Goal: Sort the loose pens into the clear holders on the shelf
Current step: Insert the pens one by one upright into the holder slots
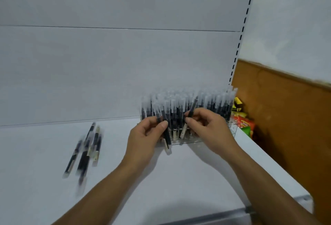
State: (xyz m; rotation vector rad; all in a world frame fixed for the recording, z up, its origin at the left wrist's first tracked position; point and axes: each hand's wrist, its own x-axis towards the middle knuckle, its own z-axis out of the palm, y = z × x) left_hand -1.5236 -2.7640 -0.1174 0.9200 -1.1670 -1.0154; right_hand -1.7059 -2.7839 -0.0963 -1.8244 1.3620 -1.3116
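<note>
A clear holder (231, 135) stands at the back right of the white shelf (179, 180), packed with several upright dark pens with clear caps (215, 103). My left hand (145, 139) grips a few dark pens (167, 140) in front of the holder's left part. My right hand (209, 128) pinches one dark pen (192, 107), tilted over the holder's middle. Several loose pens (86, 151) lie in a heap on the shelf to the left, apart from both hands.
A white back panel (107, 72) rises behind the shelf, with a slotted upright (240, 37) at its right. Beyond the shelf's right edge are colourful snack packets (243, 122) and a brown board (286, 117). The shelf's front edge (215, 215) runs along the bottom.
</note>
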